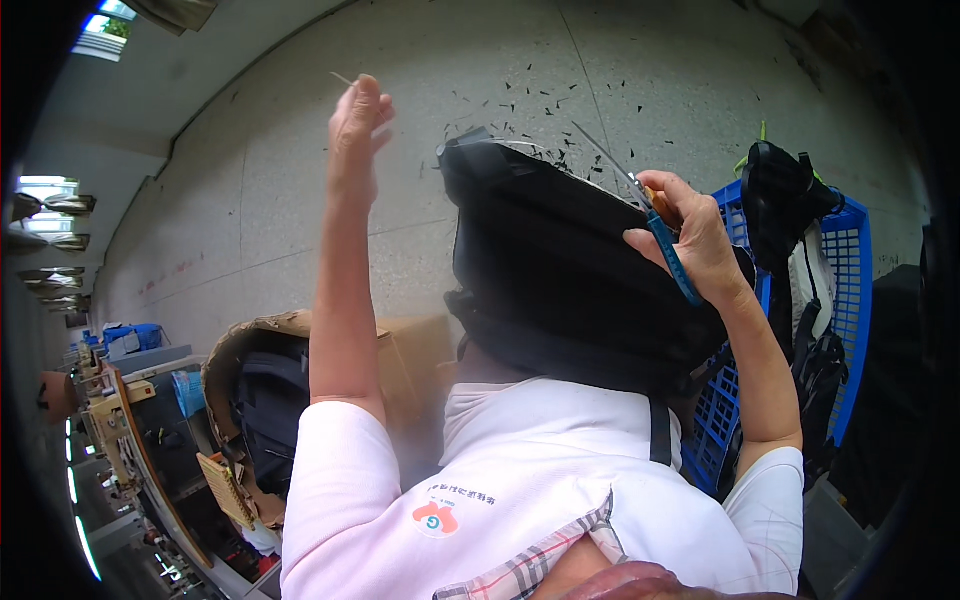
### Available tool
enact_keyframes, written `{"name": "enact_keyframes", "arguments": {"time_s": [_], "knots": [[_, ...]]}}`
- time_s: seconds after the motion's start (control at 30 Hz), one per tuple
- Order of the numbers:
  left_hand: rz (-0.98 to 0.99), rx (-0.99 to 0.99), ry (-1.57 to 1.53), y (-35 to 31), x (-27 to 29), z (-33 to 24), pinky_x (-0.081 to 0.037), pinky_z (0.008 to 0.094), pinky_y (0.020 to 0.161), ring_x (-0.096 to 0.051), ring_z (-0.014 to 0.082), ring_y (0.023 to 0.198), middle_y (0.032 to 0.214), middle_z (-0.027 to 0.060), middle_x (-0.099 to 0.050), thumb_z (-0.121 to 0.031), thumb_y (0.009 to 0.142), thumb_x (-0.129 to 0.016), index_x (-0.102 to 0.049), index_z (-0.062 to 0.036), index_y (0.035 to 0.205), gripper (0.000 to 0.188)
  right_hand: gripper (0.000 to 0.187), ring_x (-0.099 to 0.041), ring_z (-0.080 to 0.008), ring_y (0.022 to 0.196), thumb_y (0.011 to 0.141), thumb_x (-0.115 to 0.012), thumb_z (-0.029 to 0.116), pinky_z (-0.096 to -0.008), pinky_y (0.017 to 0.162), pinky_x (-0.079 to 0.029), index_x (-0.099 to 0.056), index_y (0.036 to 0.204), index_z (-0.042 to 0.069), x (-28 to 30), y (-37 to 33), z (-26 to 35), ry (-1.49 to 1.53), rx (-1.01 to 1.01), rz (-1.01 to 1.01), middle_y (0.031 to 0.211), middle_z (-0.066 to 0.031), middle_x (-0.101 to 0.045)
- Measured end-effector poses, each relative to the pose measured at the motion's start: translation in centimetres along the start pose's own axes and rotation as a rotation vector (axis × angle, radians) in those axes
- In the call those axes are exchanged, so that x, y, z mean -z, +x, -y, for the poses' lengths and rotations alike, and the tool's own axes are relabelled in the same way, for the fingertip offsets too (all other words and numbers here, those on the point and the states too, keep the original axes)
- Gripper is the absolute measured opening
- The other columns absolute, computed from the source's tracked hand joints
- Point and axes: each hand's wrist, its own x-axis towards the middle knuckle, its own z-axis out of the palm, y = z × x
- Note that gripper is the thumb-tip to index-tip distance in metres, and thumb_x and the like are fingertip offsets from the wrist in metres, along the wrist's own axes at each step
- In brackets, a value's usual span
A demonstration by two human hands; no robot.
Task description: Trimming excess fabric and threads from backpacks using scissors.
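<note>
A large black fabric piece, perhaps a bag [570, 270], lies across my lap, a pale cord or edging along its far side. My right hand [700, 235] is at its right end, closed around scissors with a blue handle [672, 262] and some orange near the fingers. Their thin metal blades [610, 158] point up and left, over the edge. Off to the left and farther out, my left hand [358, 120] is raised above the floor, slightly blurred. A short, thin pale strip [342, 78] sticks out from its pinched fingertips.
Small dark scraps [545, 110] are scattered on the grey floor. On the right stands a blue plastic crate [850, 270] with black items [785, 195] in it. Left of my lap, an open cardboard box [410, 350] holds dark bags [270, 390]. A worktable lies beyond.
</note>
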Motion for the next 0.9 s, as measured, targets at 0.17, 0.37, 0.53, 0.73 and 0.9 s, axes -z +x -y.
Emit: {"name": "enact_keyframes", "arguments": {"time_s": [0.17, 0.37, 0.53, 0.73, 0.9], "knots": [[0.4, -0.119, 0.219, -4.0, -3.8, -1.3, -0.042, 0.0325, 0.084, -0.054, 0.0174, 0.096, 0.104, 0.0103, -0.057, -0.048, 0.073, -0.064, -0.056, -0.003, 0.109, 0.058, 0.041, -0.052, -0.0113, 0.06, 0.069, -0.071, 0.016, -0.0204, 0.062, -0.045, -0.054, 0.103, 0.002, -0.4, -0.2, -0.6, -0.009, 0.019, -0.031, 0.065, -0.0033, -0.051], [0.751, -0.295, 0.355, -3.4, -4.2, -3.7, -0.042, 0.0294, 0.08, -0.057, 0.0142, 0.08, 0.082, 0.0025, -0.063, -0.019, 0.069, -0.072, -0.061, -0.0059, 0.076, 0.018, 0.042, -0.053, -0.0115, 0.062, 0.068, -0.072, 0.016, -0.0216, 0.064, -0.046, -0.054, 0.103, 0.002, -0.2, -0.3, -0.2, -0.006, 0.027, -0.009, 0.067, -0.004, -0.052], [0.515, -1.034, 0.775, -4.7, -3.3, -4.0, -0.042, 0.0335, 0.079, -0.058, 0.0175, 0.069, 0.071, 0.004, -0.06, -0.017, 0.067, -0.072, -0.056, -0.0059, 0.067, 0.02, 0.042, -0.051, -0.0102, 0.062, 0.068, -0.072, 0.016, -0.0205, 0.061, -0.043, -0.054, 0.103, 0.002, -0.4, -0.3, -0.7, -0.008, 0.011, -0.034, 0.065, -0.0024, -0.05], [0.499, -0.366, 0.736, -8.8, -0.5, -1.2, -0.042, 0.0349, 0.078, -0.059, 0.0188, 0.064, 0.061, 0.0052, -0.057, -0.019, 0.071, -0.07, -0.057, -0.0038, 0.069, 0.02, 0.043, -0.047, -0.0085, 0.058, 0.068, -0.071, 0.019, -0.0189, 0.057, -0.038, -0.054, 0.104, 0.002, 0.2, -0.3, -1.0, 0.022, -0.014, -0.004, 0.063, -0.0007, -0.046], [-0.11, -0.447, 0.396, -7.1, -3.2, -1.0, -0.044, 0.0257, 0.072, -0.06, 0.017, 0.074, 0.078, 0.0088, -0.064, -0.015, 0.074, -0.068, -0.061, -0.0001, 0.086, 0.02, 0.045, -0.044, -0.008, 0.056, 0.069, -0.072, 0.024, -0.0189, 0.055, -0.036, -0.054, 0.104, 0.003, 0.0, -0.5, -0.9, 0.023, -0.001, 0.035, 0.063, -0.0006, -0.045]]}}
